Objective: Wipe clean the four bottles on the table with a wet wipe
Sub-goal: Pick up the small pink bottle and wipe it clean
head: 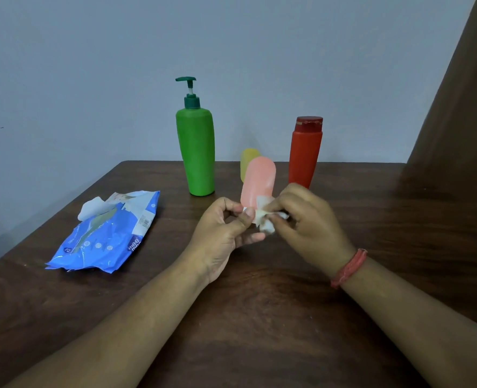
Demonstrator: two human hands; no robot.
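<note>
Left hand (pixel 226 228) gripping the base of a small pink translucent plastic bottle (pixel 258 179), lifting it above the dark wooden table (pixel 287 317) | right hand (pixel 307 217) pinching a crumpled white wet wipe (pixel 264 219) against its lower end | tall green pump bottle (pixel 196 147) standing at 11 o'clock, red capped bottle (pixel 306 152) at 1 o'clock, small yellow bottle (pixel 248 161) just behind | blue wipes packet (pixel 105 233) lying at 9 o'clock

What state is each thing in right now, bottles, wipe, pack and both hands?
Pink bottle: lifted off the table, held at its lower end.
Left hand: pinches the pink bottle's lower end.
Right hand: grips the wet wipe, pressed on the pink bottle's lower end.
Green pump bottle: upright on the table.
Red bottle: upright, cap shut.
Yellow bottle: behind the pink one, mostly hidden.
Wipes pack: lying flat, flap open.
</note>
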